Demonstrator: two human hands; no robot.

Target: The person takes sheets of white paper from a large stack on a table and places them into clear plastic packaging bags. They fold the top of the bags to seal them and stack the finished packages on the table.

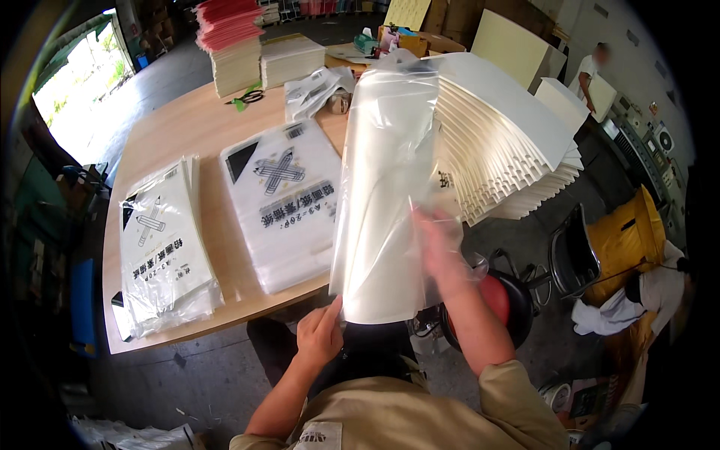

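Observation:
Over the table's front edge lies a clear plastic bag (351, 217) around a stack of white paper sheets (390, 157), its far end crumpled. My left hand (320, 334) is closed at the near left corner of this bag, thumb and finger pinching its edge. Along the bag's right side is my right hand (441, 244), smeared by motion; film seems to overlap its fingers, and their grip cannot be made out. To the left lies a pile of printed plastic bags (289, 217) with a crossed-pencil picture. Farther left are filled paper packs (161, 255), stacked and wrapped in clear film.
Fanned stacks of white paper (510, 120) fill the table's right side. At the back stand tall paper stacks with pink sheets (229, 22), scissors (247, 97) and a crumpled bag (319, 86). A red-seated stool (491, 307) and a black chair (576, 255) stand right. Another person (589, 71) is far right.

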